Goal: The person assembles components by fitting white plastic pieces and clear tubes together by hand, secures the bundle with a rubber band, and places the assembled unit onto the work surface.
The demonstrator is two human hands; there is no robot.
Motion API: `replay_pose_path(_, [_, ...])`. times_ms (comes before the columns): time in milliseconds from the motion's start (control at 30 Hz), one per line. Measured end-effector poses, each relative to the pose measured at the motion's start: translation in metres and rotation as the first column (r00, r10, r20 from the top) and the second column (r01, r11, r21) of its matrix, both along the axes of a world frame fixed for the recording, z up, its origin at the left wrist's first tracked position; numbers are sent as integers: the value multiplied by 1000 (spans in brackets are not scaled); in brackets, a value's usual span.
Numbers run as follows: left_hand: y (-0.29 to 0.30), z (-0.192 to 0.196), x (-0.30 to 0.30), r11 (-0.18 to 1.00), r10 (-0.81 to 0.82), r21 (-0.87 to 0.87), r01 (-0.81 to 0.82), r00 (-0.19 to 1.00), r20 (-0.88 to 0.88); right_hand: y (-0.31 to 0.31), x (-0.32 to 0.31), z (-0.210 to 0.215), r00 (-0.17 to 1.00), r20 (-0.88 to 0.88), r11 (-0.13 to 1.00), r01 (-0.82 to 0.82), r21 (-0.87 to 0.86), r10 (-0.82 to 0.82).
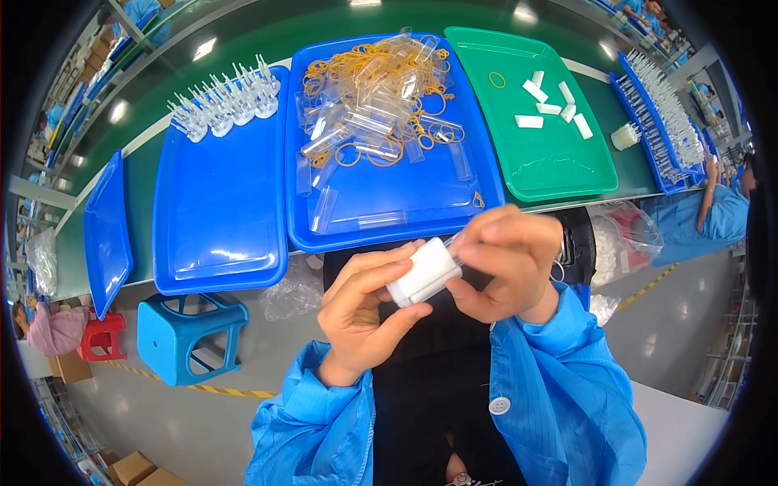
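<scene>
Just below the centre of the frame, a white block (pixel 423 273) is held up in the air between the two hands, in front of the near edge of the middle tray. The left hand (pixel 361 312) is half closed, its fingers along the upper left side of the block and its thumb below, gripping it. The right hand (pixel 510 263) is curled at the block's right end, its fingers drawn in near the thumb; something clear shows at its fingertips, but I cannot tell exactly what it is or how firmly it is held. Both forearms wear blue sleeves (pixel 547 381). At upper centre, the blue middle tray (pixel 417 188) carries a heap of clear tubes (pixel 369 117) mixed with yellow bands (pixel 327 71), with a few tubes lying apart toward its near edge. To its right, a green tray (pixel 551 166) holds seven white pieces (pixel 549 108) and a single yellow band. To the left, another blue tray (pixel 220 211) has white spiked stands (pixel 231 105) packed together at its far end, and a narrower-looking blue tray (pixel 108 235) tilts at the far left. A long rack (pixel 660 121) of white spikes is at upper right, near a co-worker's blue sleeve (pixel 721 219). At lower left, a blue stool (pixel 158 340) and a red stool (pixel 103 336) are on the grey floor (pixel 194 429).
</scene>
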State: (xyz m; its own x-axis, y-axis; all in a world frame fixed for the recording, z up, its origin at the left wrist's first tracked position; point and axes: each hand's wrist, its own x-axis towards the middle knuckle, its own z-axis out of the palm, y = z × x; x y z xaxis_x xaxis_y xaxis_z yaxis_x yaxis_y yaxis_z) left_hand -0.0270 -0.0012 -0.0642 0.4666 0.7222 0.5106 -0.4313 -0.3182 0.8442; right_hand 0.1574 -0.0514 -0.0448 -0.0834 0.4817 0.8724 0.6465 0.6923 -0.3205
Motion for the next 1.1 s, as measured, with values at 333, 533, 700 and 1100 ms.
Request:
replay_pose_path(333, [1, -4, 9, 783, 491, 488, -386, 865, -102, -5, -43, 6, 909, -67, 864, 364, -347, -410])
replay_pose_path(533, [4, -9, 7, 759, 517, 517, -395, 848, -111, 1, -46, 4, 904, -30, 868, 400, -295, -427])
replay_pose_path(700, [7, -13, 3, 886, 440, 220, -409, 890, -117, 29, -2, 21, 978, -88, 902, 138, -410, -190])
replay_pose_path(1100, [13, -17, -5, 971, 240, 2, -240, 969, -59, 90, 68, -5, 760, 446, 653, 642, -401, -473])
